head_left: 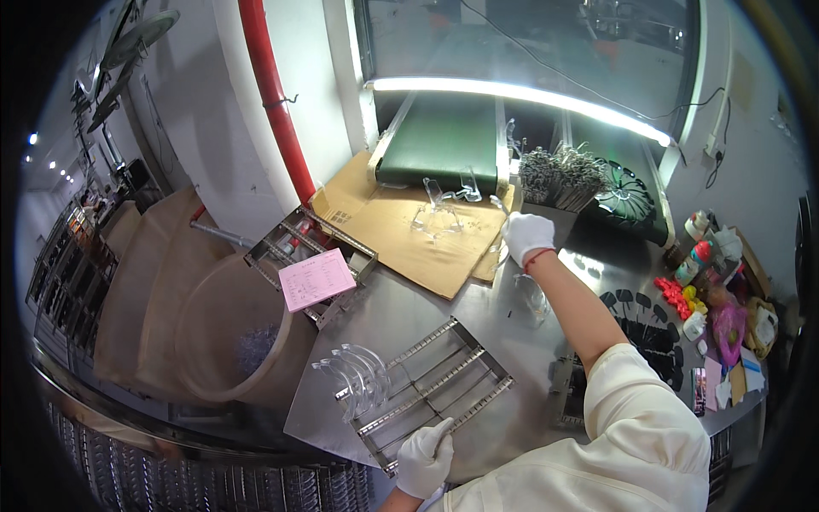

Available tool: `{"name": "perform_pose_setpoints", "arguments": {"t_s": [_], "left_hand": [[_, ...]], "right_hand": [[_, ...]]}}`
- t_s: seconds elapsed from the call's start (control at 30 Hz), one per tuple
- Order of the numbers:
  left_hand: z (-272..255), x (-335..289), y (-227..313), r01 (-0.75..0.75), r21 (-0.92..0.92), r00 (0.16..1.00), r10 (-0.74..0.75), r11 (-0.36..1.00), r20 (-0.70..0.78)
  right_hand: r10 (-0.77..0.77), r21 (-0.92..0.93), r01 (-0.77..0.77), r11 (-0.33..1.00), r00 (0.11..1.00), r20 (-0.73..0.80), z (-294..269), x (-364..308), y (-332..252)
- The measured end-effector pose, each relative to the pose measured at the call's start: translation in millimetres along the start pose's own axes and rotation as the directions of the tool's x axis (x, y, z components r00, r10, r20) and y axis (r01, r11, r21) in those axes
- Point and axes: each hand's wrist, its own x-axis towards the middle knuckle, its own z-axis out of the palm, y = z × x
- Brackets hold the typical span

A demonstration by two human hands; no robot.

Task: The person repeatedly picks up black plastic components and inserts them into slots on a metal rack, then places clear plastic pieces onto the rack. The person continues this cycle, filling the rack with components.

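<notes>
Clear plastic part [503, 229]: thin, curved, glassy, hard to make out against cardboard sheet [409, 226]; at the table's [478, 316] far side, pinched in right hand [526, 236], white-gloved fingers closed around it. Slotted metal rack [431, 388]: near edge, three clear pieces [354, 373] upright in it. Left hand [424, 461]: gloved fingers curled on rack's frame.
</notes>
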Motion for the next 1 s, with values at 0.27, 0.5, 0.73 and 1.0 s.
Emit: {"name": "perform_pose_setpoints", "arguments": {"t_s": [0.27, 0.5, 0.73, 1.0], "left_hand": [[-14.2, -12.5, 22.5, 0.014, -0.071, 0.998, -0.018, 0.997, -0.06], [-32.9, -16.1, 41.1, 0.02, -0.06, 0.999, -0.023, 0.998, -0.039], [-63.6, 27.1, 60.8, 0.165, -0.304, 0.982, -0.185, 0.938, -0.038], [-80.5, 86.7, 81.1, 0.087, -0.313, 0.966, -0.156, 0.946, -0.205]], "right_hand": [[0.333, 0.824, 0.21, 0.526, 0.841, -0.427, -137.7, -110.0, -7.4], [0.364, 0.935, 0.287, 0.207, 0.865, -0.346, -204.9, -161.0, -21.4], [0.291, 0.98, 0.197, -0.009, 0.938, -0.186, -242.0, -185.3, -28.8], [-0.331, 0.934, -0.355, 0.023, 0.879, 0.342, -198.9, -207.9, -66.8]]}}
